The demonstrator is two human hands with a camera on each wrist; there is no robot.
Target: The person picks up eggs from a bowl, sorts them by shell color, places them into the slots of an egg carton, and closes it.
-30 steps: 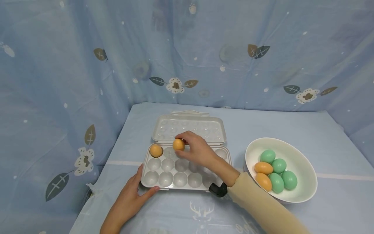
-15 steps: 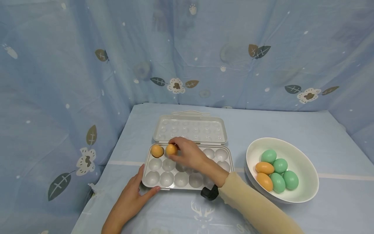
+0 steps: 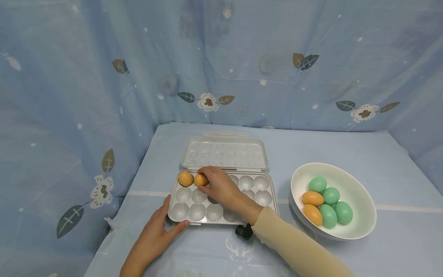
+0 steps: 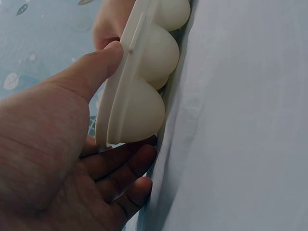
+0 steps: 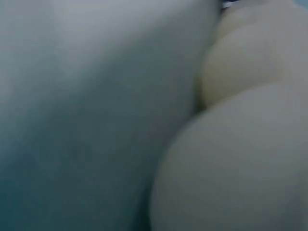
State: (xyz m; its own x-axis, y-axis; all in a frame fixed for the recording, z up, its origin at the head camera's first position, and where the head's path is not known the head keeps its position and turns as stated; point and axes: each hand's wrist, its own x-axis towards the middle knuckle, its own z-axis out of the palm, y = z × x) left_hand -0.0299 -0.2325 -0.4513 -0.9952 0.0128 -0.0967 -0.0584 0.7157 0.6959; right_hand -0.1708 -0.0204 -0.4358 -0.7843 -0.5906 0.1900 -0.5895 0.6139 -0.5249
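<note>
In the head view, an open egg box (image 3: 188,202) with rounded cups lies on the table. My left hand (image 3: 155,231) grips its front left corner; the left wrist view shows the thumb on the rim of the box (image 4: 144,113) and fingers around its side. One orange toy egg (image 3: 185,179) sits in the back left cup. Beside it, my right hand (image 3: 221,189) pinches a second orange egg (image 3: 200,179) at the neighbouring back-row cup. The right hand covers some middle cups. The right wrist view shows only the blurred box cups (image 5: 231,168) from close up.
At the right stands a white bowl (image 3: 358,196) with two orange eggs (image 3: 313,198) and several green eggs (image 3: 329,216). The box's lid (image 3: 225,152) lies folded back behind the cups. A black wrist device (image 3: 244,232) hangs under the right wrist. Patterned cloth (image 3: 263,69) hangs behind.
My right hand has moved left and down with the orange egg, from above the back row to the cup beside the first egg. The left hand keeps its hold on the box.
</note>
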